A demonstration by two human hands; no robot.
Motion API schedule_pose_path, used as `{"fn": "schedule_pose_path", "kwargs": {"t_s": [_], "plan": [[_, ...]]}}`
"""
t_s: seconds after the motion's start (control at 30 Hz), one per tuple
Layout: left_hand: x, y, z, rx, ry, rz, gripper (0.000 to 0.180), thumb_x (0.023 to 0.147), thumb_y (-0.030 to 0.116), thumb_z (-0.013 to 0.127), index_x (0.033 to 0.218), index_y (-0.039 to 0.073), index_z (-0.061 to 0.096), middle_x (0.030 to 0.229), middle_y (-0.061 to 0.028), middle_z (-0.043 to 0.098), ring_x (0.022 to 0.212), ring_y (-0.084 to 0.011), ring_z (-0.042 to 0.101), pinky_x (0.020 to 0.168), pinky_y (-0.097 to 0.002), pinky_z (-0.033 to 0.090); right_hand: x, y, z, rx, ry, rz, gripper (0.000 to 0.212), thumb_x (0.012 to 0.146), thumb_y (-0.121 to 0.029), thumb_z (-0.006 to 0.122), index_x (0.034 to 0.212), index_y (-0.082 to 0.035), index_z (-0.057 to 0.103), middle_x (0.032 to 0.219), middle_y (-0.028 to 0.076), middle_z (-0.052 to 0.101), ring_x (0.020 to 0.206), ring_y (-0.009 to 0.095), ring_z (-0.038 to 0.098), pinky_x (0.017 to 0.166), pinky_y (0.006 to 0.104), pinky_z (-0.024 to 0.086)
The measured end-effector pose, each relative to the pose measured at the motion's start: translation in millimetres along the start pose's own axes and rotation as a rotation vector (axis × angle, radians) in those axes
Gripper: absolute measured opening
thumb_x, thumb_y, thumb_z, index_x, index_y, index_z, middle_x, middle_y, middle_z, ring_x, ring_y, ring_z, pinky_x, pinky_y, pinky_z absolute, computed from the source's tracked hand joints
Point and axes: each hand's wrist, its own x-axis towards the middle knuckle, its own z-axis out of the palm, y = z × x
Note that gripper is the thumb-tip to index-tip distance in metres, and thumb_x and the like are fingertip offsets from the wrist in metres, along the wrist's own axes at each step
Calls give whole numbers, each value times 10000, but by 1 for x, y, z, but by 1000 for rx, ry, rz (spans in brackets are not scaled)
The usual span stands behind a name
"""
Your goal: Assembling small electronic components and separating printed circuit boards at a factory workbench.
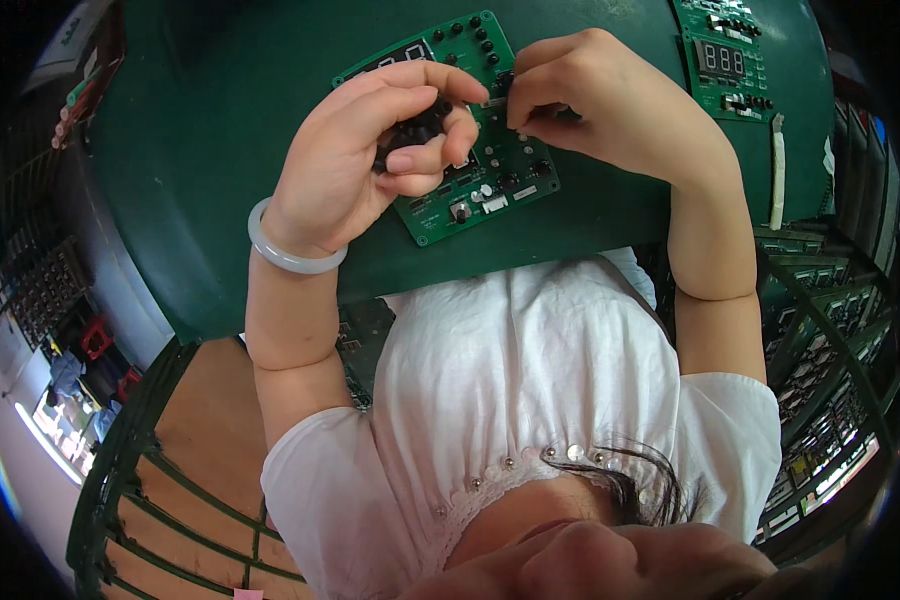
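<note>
The green circuit board [500, 160] lies on the counter in front of me, turned askew to its near edge. A digit display [410, 52] sits at the board's far left corner, black round buttons [485, 35] run along its far right part, and a white connector [494, 204] stands by its near edge. My left hand [345, 130] is over the board's left part, curled around a cluster of small black round parts [415, 135], one fingertip stretched out above the board. My right hand [600, 100] is at the board's right side, thumb and fingertips drawn together; I cannot tell whether anything is pinched between them. A pale bangle [295, 255] circles my left wrist, just left of the board. Well to the right of the board lies a second circuit board [715, 88] with its own digit display, and a thin white strip [777, 175] lies near that one. The green counter [220, 150] spreads out on both sides of the board. Nearer than the board is my white shirt [530, 350]; beyond it, lower right, stands a rack of circuit boards [820, 330].
</note>
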Motion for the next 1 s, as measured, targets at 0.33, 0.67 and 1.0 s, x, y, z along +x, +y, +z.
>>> {"fn": "schedule_pose_path", "kwargs": {"t_s": [0.33, 0.67, 1.0], "plan": [[2, -3, -1, -9, -61, 2, 437, 981, 148, 313, 1257, -135, 500, 840, -141, 581, 539, -23, 321, 455, -146, 288, 0, -10, -1, -247, 31, -29, 65, 709, -11, 699, 774, -8, 693, 791, 123, 634, 765, 309, 655, 693, 377, 530], [4, -4, 3, -99, -81, -18, 384, 914, 68, 329, 1184, -96, 546, 822, -171, 595, 567, -58, 331, 489, -196, 312, 34, 22, 18, -30, 667, -775, 173, 739, -35, 733, 890, -39, 650, 859, 100, 575, 765, 299, 579, 674, 355, 489], [4, -8, 10, 138, -103, 20, 430, 944, 95, 299, 1315, -64, 450, 856, -163, 587, 557, -46, 306, 488, -181, 277, 41, 29, 18, 14, 645, -889, 144, 783, -30, 724, 899, -22, 639, 859, 95, 567, 781, 257, 578, 682, 334, 483]]}}
